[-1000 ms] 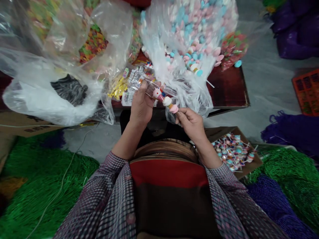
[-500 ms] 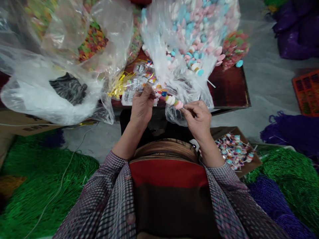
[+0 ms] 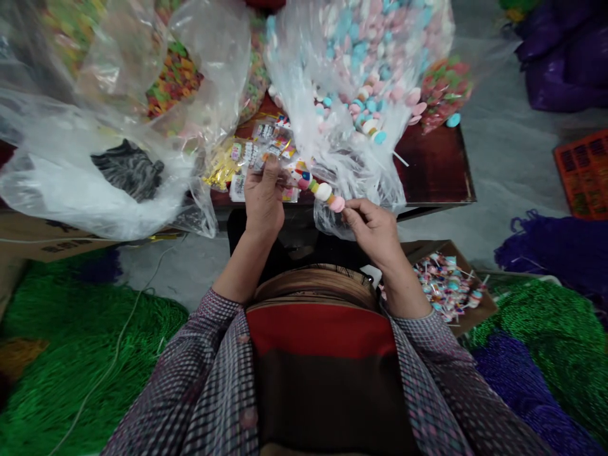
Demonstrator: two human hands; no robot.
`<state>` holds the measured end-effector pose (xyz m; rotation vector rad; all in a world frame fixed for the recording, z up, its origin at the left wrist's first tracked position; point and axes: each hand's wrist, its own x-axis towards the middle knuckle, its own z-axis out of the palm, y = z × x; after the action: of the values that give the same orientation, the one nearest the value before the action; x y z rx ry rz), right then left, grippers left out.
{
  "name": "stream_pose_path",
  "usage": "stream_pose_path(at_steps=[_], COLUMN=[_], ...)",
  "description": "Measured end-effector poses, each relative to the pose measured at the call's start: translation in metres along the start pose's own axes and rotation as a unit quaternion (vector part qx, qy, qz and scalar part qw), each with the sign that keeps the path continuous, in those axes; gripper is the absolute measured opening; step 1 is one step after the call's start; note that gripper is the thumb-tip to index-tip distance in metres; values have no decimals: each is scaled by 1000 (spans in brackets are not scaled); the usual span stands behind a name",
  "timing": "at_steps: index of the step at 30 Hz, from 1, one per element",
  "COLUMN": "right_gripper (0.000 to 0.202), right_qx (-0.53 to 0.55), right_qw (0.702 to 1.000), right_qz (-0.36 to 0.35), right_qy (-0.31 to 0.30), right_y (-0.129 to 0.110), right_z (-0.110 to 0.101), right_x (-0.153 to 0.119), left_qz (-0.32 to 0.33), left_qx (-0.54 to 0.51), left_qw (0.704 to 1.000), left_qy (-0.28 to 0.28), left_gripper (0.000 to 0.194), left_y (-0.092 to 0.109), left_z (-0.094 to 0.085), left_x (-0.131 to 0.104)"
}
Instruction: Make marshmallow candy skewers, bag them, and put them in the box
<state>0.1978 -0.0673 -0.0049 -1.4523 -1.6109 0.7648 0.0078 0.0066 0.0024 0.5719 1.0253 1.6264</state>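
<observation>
My right hand (image 3: 374, 229) is closed in a pinch at the pink lower end of a candy skewer (image 3: 323, 192) threaded with white, pink and yellowish sweets. Any stick there is hidden by the fingers. Between thumb and fingers of my left hand (image 3: 264, 201) is a small clear printed wrapper (image 3: 300, 175). The skewer's far end meets this wrapper; how far it sits inside I cannot tell. Under and beyond my left hand lie printed packets (image 3: 266, 131) and gold twist ties (image 3: 222, 166).
A large bag of pastel marshmallows (image 3: 356, 38) stands on the dark red table (image 3: 444, 168). Bags of coloured candy rings (image 3: 175, 85) and a white bag with a dark bundle (image 3: 128, 170) are at left. Wrapped skewers fill a box (image 3: 446, 285) at lower right, beside green cords (image 3: 546, 323).
Both hands have shifted slightly left, my left hand a little more. The skewer now shows more clearly, with its pink sweet at my right fingertips.
</observation>
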Motion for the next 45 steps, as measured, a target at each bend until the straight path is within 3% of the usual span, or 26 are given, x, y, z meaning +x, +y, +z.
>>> stream_pose_path(at_steps=[5,14,22,28,33,38,45], right_gripper=[20,65,41,44,45,62,47], right_qx=[28,-12,-59,-55,-22,-18,-10], right_qw=[999,995,996,996,999,998,998], right_qz=[25,-19,-42,-60,-21,-15,-12], right_qy=[-28,-94,-42,-29,-34,-51,-53], right_y=[-2,-6,-4,-5,-3,3,-3], right_z=[5,6,28,26,24,26,29], right_x=[2,7,11,10,11,11,8], left_qz=[-21,16,2,-38,-54,-57,-54], left_qx=[12,37,17,15,20,10,9], left_qw=[1000,999,999,998,996,996,995], left_qy=[7,-8,-42,-43,-74,-68,-85], left_gripper=[23,16,10,19,25,27,26], left_y=[-4,-11,-20,-19,-20,-23,-28], left_z=[1,4,8,3,0,-2,-2], left_x=[-3,-10,-20,-20,-18,-16,-16])
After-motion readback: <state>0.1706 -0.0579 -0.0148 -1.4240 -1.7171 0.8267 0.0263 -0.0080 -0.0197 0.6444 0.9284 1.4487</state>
